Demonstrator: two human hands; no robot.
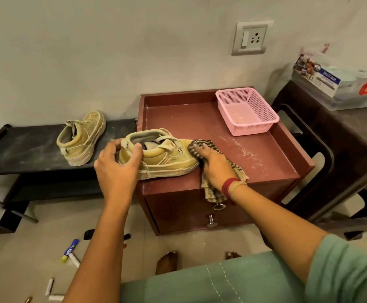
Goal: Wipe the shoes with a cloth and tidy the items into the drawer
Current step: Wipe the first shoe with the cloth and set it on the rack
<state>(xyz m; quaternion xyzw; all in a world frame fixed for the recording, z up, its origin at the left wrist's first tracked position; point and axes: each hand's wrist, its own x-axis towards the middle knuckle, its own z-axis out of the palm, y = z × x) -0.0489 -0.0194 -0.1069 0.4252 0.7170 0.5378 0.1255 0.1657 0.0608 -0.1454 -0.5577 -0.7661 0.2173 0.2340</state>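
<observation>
1. A second dusty shoe (81, 138) sat apart on the black rack (21, 149).
2. The left hand (117, 169) gripped the heel of the shoe (163, 156) on the drawer unit (254, 162) — fingers curled round it.
3. The right hand (215, 165) pressed the striped cloth (202, 147) against its toe — fingers together.

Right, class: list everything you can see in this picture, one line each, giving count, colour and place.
Shoe being wiped: one, tan, on the cabinet top.
Second shoe: one, tan, on the black bench.
Cloth: one, striped brown, against the shoe's toe.
Cabinet: one, reddish-brown, two drawer knobs.
Basket: one, pink, cabinet's back right corner.
Bench: one, black, dusty, left.
Storage box: one, clear, on the dark table.
Wall socket: one, grey.
Glue stick: one, blue, on the floor.
Left hand: holds the shoe's heel.
Right hand: presses the cloth.
</observation>
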